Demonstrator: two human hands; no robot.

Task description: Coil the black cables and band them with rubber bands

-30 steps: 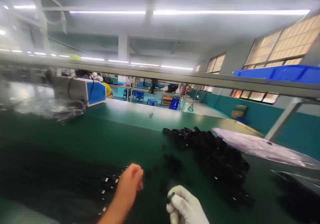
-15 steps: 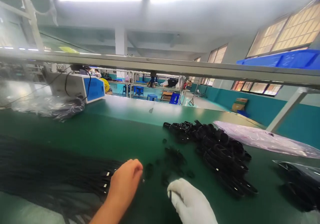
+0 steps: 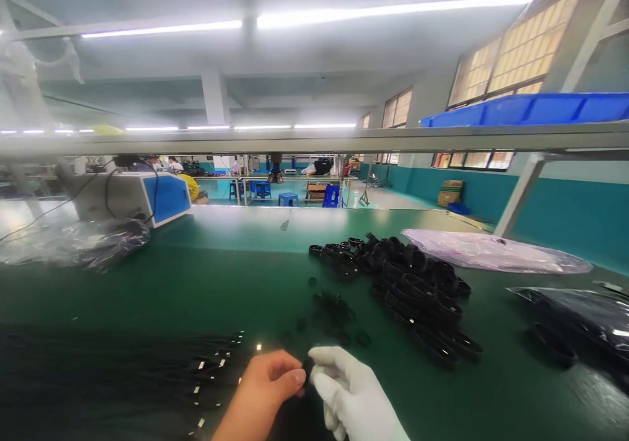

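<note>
My bare left hand [image 3: 268, 388] is closed in a pinch, with thumb and forefinger meeting at a small black piece. Across from it, my right hand [image 3: 346, 388], in a white glove, pinches this small black piece [image 3: 308, 367] between thumb and fingertips. The two hands nearly touch; what else the left fingers hold is hidden. To the left lie many long black straps [image 3: 122, 375] with small pale tags at their ends. Just beyond the hands, small black pieces [image 3: 334, 310] form a loose heap, somewhat blurred.
A pile of black looped bands [image 3: 417, 284] rests on the green table [image 3: 196, 293]. Behind it lies a pinkish plastic bag [image 3: 491, 251]; a clear bag of black items [image 3: 584, 316] is at right. A blue-and-white machine [image 3: 167, 198] and crumpled plastic [image 3: 108, 241] stand left, under a rail [image 3: 304, 141].
My left hand has moved right, away from the strap ends, to meet the right hand. The right hand has shifted slightly left. The whole view has levelled and swung somewhat right.
</note>
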